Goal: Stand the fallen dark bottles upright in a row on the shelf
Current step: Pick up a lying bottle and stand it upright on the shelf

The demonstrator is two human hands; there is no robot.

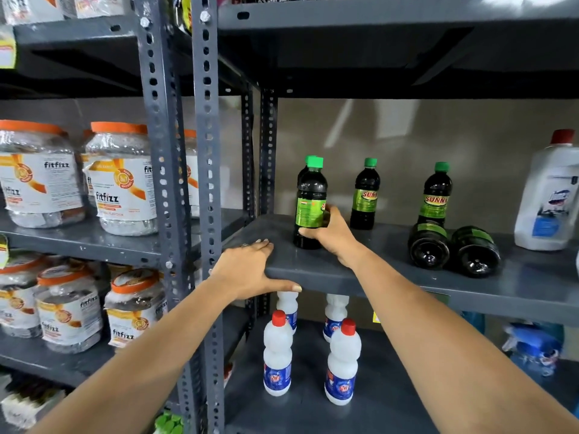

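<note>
At centre frame the right hand grips an upright dark bottle with a green cap and green label, standing on the grey shelf; another green cap shows just behind it. Right of it stand two more dark bottles, labels reading "SUNNY". Two fallen bottles lie side by side, touching, bases toward the camera. The left hand lies open, flat on the shelf's front left corner. At far right stands a white jug. Left of frame, orange-lidded jars read "fitfizz". Below, white bottles carry red caps.
</note>
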